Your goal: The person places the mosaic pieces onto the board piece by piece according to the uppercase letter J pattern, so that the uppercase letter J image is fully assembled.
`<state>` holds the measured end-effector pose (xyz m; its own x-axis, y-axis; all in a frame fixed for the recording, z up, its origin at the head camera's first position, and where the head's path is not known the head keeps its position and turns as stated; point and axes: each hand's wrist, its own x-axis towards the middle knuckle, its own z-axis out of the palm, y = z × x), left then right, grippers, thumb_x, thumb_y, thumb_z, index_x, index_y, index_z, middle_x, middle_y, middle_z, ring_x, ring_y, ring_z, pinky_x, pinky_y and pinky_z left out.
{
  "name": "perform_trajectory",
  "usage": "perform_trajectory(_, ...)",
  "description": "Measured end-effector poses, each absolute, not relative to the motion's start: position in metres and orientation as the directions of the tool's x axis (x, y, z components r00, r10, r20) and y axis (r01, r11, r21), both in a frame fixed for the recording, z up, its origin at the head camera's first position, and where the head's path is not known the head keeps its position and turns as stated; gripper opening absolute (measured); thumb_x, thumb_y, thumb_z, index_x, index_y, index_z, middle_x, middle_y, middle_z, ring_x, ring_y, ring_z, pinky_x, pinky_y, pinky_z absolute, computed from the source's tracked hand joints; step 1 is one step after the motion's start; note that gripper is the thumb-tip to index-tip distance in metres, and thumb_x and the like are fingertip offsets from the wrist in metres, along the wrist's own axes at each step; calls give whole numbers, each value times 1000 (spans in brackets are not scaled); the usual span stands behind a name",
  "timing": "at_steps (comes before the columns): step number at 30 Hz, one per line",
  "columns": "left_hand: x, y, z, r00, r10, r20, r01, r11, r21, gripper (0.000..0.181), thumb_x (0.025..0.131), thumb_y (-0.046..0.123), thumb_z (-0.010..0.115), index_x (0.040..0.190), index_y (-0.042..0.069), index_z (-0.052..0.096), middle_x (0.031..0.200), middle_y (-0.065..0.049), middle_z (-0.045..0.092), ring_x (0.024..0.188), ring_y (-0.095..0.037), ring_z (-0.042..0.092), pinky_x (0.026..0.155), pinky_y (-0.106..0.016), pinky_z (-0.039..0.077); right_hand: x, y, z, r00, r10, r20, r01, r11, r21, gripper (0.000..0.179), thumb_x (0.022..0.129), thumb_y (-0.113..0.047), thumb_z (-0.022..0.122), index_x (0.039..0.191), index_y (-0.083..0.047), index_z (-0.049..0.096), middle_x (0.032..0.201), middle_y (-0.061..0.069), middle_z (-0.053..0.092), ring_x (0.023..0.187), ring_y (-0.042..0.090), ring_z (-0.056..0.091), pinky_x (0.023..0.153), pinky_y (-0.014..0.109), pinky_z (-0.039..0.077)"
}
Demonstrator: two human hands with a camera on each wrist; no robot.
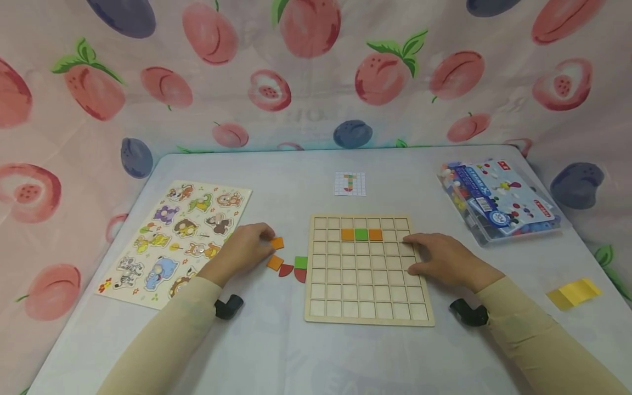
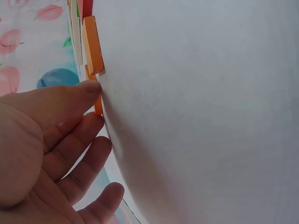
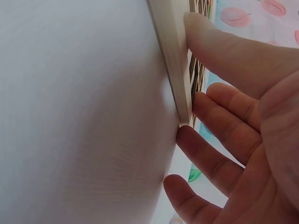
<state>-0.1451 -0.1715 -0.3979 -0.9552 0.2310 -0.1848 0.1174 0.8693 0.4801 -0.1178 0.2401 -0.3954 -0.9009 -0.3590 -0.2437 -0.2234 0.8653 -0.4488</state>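
My left hand has its thumb and fingertips at an orange square tile left of the wooden grid board, pinching its edge in the left wrist view. Close below lies a second orange tile. A red rounded piece is beside it; a green square and another red piece sit against the board's left edge. Orange, green and orange tiles fill a row near the board's top. My right hand rests on the board's right edge, fingers loosely spread.
Behind the board lies a small gridded card with a coloured J-like figure. An animal picture board is at left, partly under the left arm. At right are a clear plastic box with a blue label and a folded yellow paper.
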Motion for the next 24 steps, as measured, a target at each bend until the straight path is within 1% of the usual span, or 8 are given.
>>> perform_trajectory(7, -145, -172, -398, -959, 208, -194, 94, 876, 473, 25, 90, 10, 71, 115, 4, 68, 112, -8, 70, 109, -28, 61, 98, -44, 47, -118, 241, -396, -899, -367, -239, -230, 860, -456, 67, 85, -28, 80, 140, 0, 54, 140, 27, 52, 131, 49, 44, 106, 61, 34)
perform_trajectory(15, -147, -171, -396, -962, 232, -146, 143, 879, 456, 25, 90, 10, 72, 114, 3, 69, 112, -10, 70, 109, -29, 62, 98, -44, 47, -118, 241, -397, -899, -363, -244, -222, 859, -461, 68, 85, -29, 80, 141, 0, 54, 140, 27, 52, 132, 49, 43, 106, 61, 33)
perform_trajectory(19, -148, -167, -394, -963, 229, -140, 139, 871, 471, 25, 90, 12, 73, 114, 4, 69, 113, -9, 70, 109, -28, 62, 97, -44, 48, -118, 241, -397, -900, -361, -242, -223, 861, -457, 68, 85, -30, 80, 141, -1, 54, 140, 27, 52, 132, 49, 43, 106, 61, 33)
perform_trajectory(24, -147, -161, -391, -961, 224, -162, 118, 863, 491, 23, 91, 12, 71, 113, 6, 69, 114, -8, 70, 110, -27, 61, 97, -44, 48, -119, 241, -396, -902, -357, -242, -218, 863, -456, 68, 85, -30, 80, 141, -1, 54, 140, 27, 52, 132, 48, 43, 106, 61, 33)
